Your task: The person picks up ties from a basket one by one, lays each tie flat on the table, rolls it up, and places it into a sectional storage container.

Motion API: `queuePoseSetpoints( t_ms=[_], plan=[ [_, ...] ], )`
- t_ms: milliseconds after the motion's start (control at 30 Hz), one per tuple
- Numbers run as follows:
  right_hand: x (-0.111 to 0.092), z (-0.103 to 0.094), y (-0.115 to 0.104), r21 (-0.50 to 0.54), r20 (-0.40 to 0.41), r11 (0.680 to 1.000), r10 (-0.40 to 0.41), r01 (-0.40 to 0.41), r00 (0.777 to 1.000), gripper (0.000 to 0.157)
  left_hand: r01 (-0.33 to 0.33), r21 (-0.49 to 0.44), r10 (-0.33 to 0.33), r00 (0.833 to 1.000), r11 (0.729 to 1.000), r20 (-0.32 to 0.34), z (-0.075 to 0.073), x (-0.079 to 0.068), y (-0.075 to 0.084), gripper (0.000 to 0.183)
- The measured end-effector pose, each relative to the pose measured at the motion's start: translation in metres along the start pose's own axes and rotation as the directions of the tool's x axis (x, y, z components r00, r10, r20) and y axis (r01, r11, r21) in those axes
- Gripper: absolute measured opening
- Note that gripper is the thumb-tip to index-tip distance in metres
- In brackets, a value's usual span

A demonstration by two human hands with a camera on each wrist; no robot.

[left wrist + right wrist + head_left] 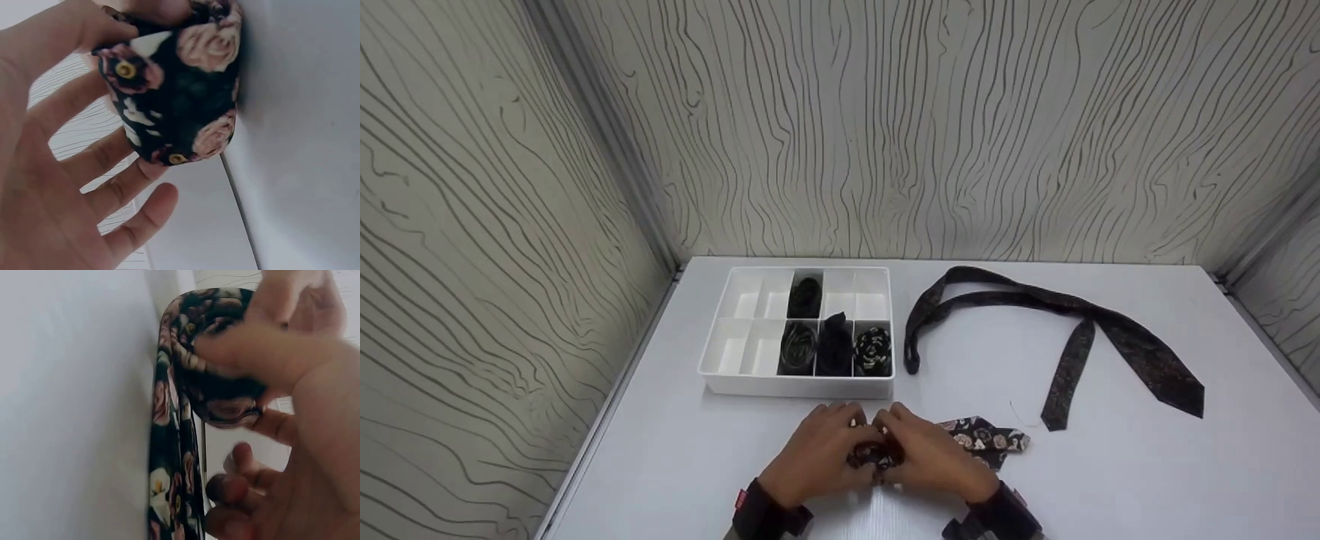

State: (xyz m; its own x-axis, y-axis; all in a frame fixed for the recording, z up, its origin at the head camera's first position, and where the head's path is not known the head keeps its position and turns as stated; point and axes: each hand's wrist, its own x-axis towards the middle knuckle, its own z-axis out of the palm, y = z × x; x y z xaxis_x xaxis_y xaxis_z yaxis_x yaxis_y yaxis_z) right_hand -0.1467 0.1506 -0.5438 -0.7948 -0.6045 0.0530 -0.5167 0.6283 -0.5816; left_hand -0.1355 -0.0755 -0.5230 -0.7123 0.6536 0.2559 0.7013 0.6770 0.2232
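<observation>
A black necktie with pink roses [211, 48] is partly rolled up on the white table, near its front. My left hand [821, 454] grips the roll from the left, thumb at its near side and fingertips behind it. From the right, my right hand [934, 454] holds the same roll, its thumb laid over the coiled layers in the right wrist view. The unrolled tail [979, 441] of the necktie lies flat beyond the right hand, its layers stacked. In the left wrist view, the roll stands on edge against the tabletop, and some left fingers spread away from it.
Behind the hands stands a white divided box [799, 386] with several rolled dark neckties, such as a patterned one [873, 351], in its compartments. Another dark necktie [1147, 358] lies loosely curved at the right. Wood-grain panels [840, 135] enclose the table's back and sides.
</observation>
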Motion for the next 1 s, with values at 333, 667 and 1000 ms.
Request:
queuePoseSetpoints(
  t_ms=[333, 667, 1000],
  plan=[
    [-0.0012, -0.0026, -0.0006, -0.029, 0.028, 0.999, 0.020, -0.019, 0.999, 0.056, 0.014, 0.004, -0.014, 1.000, 1.000, 0.008, 0.0013, 0.0003, 0.0011, 0.042],
    [-0.0047, -0.0046, -0.0037, 0.012, 0.065, 0.997, 0.075, -0.076, 0.995, 0.063, 0.008, -0.030, -0.007, 1.000, 1.000, 0.030, 0.0018, 0.0003, 0.0036, 0.045],
    [-0.0066, -0.0095, -0.0032, 0.018, 0.080, 0.998, 0.065, -0.066, 0.995, 0.064, -0.016, -0.064, 0.018, 1.000, 0.998, 0.019, 0.0044, 0.0051, 0.0034, 0.042]
  ],
)
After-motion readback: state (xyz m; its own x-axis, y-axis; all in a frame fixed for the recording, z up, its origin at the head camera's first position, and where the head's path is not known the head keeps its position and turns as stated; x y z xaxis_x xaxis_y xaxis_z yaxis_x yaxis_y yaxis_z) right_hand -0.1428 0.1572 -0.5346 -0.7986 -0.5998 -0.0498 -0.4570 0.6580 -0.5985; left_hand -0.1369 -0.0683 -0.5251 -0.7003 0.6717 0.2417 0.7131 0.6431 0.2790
